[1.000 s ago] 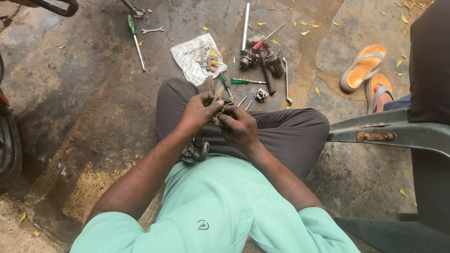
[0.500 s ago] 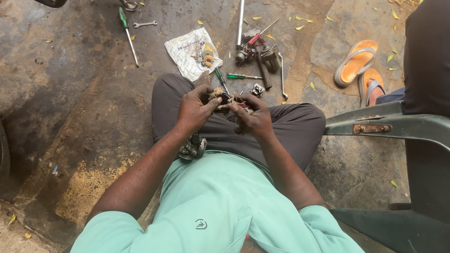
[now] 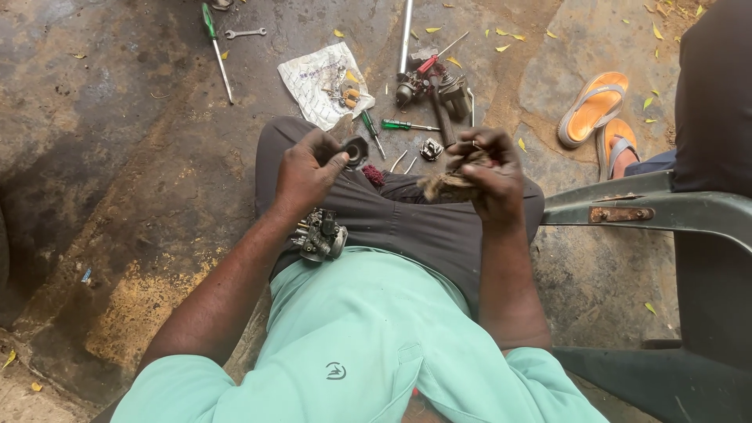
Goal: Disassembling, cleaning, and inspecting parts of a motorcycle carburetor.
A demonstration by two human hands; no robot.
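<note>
Left grip on round black part, white wrapper ahead.

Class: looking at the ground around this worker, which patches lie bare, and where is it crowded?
Bare: stained concrete left of the long screwdriver. Crowded: ahead of the knees, between the paper sheet and metal parts.

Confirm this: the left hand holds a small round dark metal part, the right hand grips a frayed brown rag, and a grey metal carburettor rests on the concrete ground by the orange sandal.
Wrong in one respect. The head view shows the grey metal carburettor resting on the person's lap by the left hand, not on the ground. The round dark metal part and frayed brown rag in the right hand are right.
</note>
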